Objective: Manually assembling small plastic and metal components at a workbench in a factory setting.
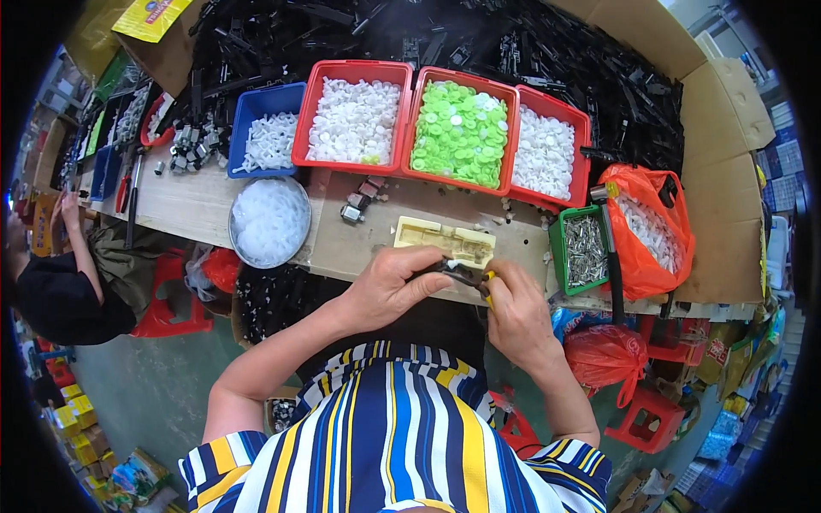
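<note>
Both your hands meet at the near edge of the bench (205,205), just below the cream plastic jig (445,240). Your left hand (389,286) has its fingers curled shut over one end of a small black part (457,274), thumb pressed along it. Your right hand (513,312) pinches the other end, grip closed, with something yellow (489,286) showing at the fingertips; what it is I cannot tell. Behind the jig sit three red bins: white discs (355,120), green discs (462,132), white discs again (543,154). A blue bin (265,137) and a round metal bowl (269,221) of clear pieces lie left; a green tray (583,250) of metal pins lies right.
</note>
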The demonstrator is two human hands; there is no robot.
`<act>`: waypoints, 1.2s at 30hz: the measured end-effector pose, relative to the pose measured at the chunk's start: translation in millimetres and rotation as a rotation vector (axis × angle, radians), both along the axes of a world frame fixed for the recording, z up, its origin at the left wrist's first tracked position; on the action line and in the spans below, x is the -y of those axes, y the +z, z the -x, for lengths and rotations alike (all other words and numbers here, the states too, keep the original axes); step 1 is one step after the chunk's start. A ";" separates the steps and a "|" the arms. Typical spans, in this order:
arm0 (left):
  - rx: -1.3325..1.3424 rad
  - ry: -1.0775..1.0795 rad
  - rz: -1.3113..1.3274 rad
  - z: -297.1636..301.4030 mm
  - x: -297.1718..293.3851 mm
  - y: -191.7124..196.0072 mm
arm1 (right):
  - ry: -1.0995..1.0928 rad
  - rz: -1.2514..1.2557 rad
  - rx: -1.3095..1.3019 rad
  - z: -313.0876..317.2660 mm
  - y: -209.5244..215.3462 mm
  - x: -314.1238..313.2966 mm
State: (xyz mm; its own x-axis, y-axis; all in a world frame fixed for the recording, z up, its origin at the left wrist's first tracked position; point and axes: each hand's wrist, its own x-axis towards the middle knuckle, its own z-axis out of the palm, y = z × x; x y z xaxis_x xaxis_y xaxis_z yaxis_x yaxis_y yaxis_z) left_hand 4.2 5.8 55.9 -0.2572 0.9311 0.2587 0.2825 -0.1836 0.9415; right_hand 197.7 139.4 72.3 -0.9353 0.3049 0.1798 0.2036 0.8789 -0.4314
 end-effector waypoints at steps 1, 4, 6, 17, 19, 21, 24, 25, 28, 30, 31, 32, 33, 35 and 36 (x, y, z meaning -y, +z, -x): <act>0.032 -0.033 0.103 0.2 4.4 5.7 | 0.040 -0.075 -0.023 0.4 1.3 -1.9; 0.060 -0.055 0.242 2.0 12.9 6.1 | 0.068 -0.073 -0.016 0.9 -7.4 0.9; 0.083 -0.048 0.363 4.0 20.1 4.5 | 0.090 -0.042 0.037 3.3 -1.4 -2.1; -0.566 0.176 0.880 52.0 163.4 -90.1 | -0.175 -0.236 0.070 1.1 -22.2 -61.8; -0.600 0.196 0.896 55.2 175.2 -100.4 | -0.092 -0.114 0.068 9.1 -7.4 -77.0; -0.631 0.222 0.919 55.2 175.6 -96.7 | -0.096 -0.153 -0.069 30.5 1.5 -99.3; -0.502 0.145 0.707 48.2 136.5 -48.5 | -0.124 -0.228 -0.265 80.8 12.2 -147.4; -0.471 0.117 0.619 46.9 120.9 -35.2 | -0.162 -0.286 -0.329 95.2 9.9 -170.3; -0.506 0.164 0.412 46.4 81.3 -7.7 | -0.285 -0.377 -0.236 138.1 0.7 -231.1; -0.561 0.234 0.356 55.4 60.8 -11.3 | -0.345 -0.391 -0.120 159.0 -3.7 -256.8; -0.668 0.281 0.279 63.2 49.2 -17.1 | -0.354 -0.269 -0.108 166.0 -8.3 -271.4; -0.774 0.339 0.208 68.9 44.3 -22.6 | -0.352 -0.206 -0.038 176.8 -2.0 -269.4; -0.771 0.351 0.216 72.7 41.6 -26.4 | -0.353 -0.144 0.034 185.4 4.7 -267.3; -0.829 0.271 0.251 77.9 35.9 -34.3 | -0.289 -0.128 0.010 190.7 5.5 -271.6; -0.826 0.273 0.250 78.3 35.8 -37.0 | -0.266 -0.117 0.028 192.5 6.3 -274.2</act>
State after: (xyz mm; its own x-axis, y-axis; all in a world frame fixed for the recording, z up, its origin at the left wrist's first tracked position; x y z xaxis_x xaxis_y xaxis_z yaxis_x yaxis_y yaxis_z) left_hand -74.1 -30.0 18.8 -0.2999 0.9187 0.2571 0.8896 0.1720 0.4231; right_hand 5.2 413.6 78.6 -0.8300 0.5191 0.2038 0.4443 0.8364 -0.3210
